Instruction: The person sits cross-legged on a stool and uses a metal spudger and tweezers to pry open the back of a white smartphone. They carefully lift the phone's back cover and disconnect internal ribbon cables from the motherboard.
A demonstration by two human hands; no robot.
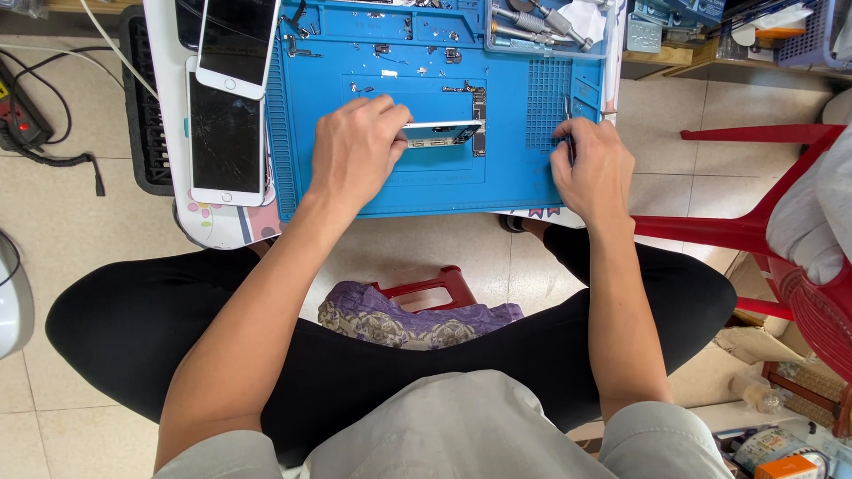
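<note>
Opened phone held on edge over the blue mat

The left hand grips the phone by its thin rim, mid-mat; the right hand pinches tweezers. The phone looks light, stiff and fragile, best held by its side edges.

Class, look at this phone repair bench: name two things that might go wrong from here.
Tiny screws lie loose on the blue mat; a sleeve could sweep them off. The left hand holds the opened phone tilted on edge while the right hand grips tweezers; a slip could scratch it.
</note>
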